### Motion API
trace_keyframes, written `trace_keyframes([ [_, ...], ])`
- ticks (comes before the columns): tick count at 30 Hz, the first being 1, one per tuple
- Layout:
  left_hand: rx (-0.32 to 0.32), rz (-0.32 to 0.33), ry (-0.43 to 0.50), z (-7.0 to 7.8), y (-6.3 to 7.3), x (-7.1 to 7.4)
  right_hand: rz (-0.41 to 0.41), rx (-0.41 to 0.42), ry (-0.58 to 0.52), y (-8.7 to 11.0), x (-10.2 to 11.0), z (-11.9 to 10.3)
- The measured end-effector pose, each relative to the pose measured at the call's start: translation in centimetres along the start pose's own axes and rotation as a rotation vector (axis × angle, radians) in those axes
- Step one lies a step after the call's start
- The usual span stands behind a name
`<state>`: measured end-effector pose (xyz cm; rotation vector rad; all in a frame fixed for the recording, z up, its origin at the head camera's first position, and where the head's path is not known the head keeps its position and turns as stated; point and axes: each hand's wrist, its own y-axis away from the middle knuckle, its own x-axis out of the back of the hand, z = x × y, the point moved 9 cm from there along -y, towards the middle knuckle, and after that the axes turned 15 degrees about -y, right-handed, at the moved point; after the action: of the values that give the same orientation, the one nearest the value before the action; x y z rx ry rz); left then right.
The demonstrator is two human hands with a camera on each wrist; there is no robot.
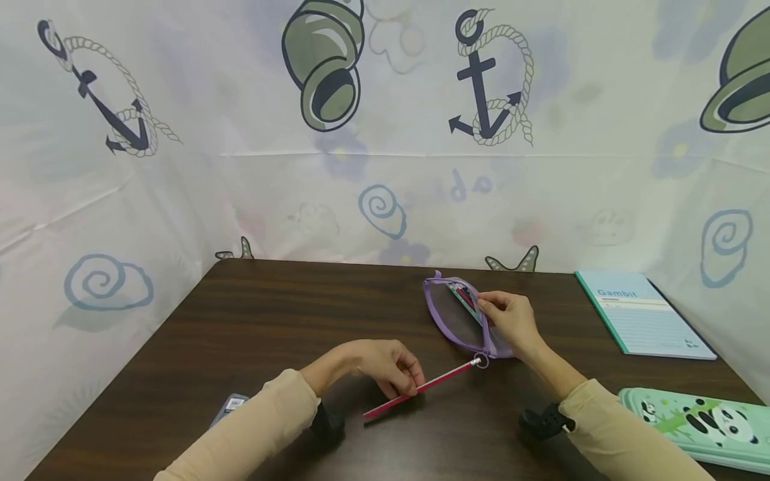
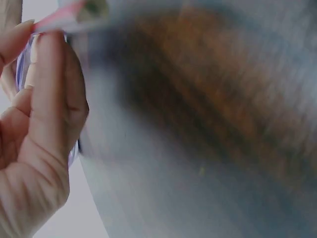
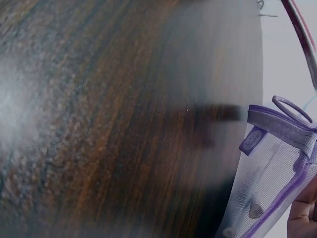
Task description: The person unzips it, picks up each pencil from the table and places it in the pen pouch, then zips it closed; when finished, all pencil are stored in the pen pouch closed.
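Note:
My left hand (image 1: 391,367) pinches a red pencil (image 1: 444,377) low over the table, its white-tipped end pointing up and right toward the pouch. In the left wrist view the pencil (image 2: 57,16) looks blurred and pink between thumb and fingertips. A purple-trimmed mesh pencil pouch (image 1: 441,325) lies just beyond that tip, its mouth spread wide. With thumb and fingers, my right hand (image 1: 510,319) grips the pouch's right edge. Several long, thin items (image 1: 464,298) sit inside. The right wrist view shows the mesh side of the pouch (image 3: 270,176) and its small purple tag.
At the right lies a light blue notebook (image 1: 650,314), with a green panda pencil case (image 1: 704,427) nearer me. A small grey item with a white label (image 1: 233,405) is partly hidden by my left sleeve. Printed cloth (image 1: 259,194) encloses the brown table (image 1: 289,300).

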<state>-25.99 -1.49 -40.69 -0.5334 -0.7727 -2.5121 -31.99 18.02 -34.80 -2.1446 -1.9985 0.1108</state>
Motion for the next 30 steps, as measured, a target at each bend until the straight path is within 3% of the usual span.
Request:
trace_keyframes([
  [4,0.012,0.067,0.234,-0.8,-0.8,1.7,0.000,-0.007,-0.005,0.0,0.0,0.1],
  [9,0.032,0.276,0.559,-1.4,-2.8,3.8,-0.001,-0.028,-0.009,0.1,0.0,0.3],
  [14,0.071,0.446,0.762,-1.2,-4.9,4.8,-0.015,-0.048,-0.011,0.2,-0.5,0.6],
  [19,0.100,0.548,0.853,-0.7,-6.4,4.9,-0.032,-0.054,-0.013,0.4,-0.8,0.7],
  [30,0.082,0.719,0.871,0.4,-8.3,4.5,-0.073,-0.062,-0.009,0.6,-1.5,0.6],
])
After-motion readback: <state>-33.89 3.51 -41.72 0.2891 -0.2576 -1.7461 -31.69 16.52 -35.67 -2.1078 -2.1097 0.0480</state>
